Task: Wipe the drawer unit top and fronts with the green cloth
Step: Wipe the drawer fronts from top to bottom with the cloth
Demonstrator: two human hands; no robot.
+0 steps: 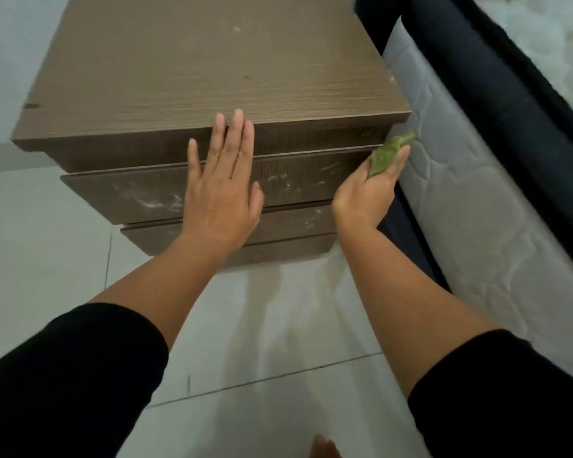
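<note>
A brown wood-grain drawer unit (192, 67) stands on the floor, its stacked drawer fronts facing me. White dusty smears mark the second drawer front (136, 196). My left hand (220, 190) lies flat with fingers spread over the upper drawer fronts, fingertips at the top's front edge. My right hand (372, 190) grips the green cloth (386, 157) at the right end of the upper drawer fronts. The cloth sticks out above my fingers.
A mattress (470, 206) with white quilted side and a dark cover (497, 77) stands close against the unit's right side. Pale floor tiles (272, 325) spread in front and to the left. A bare foot (325, 447) shows at the bottom edge.
</note>
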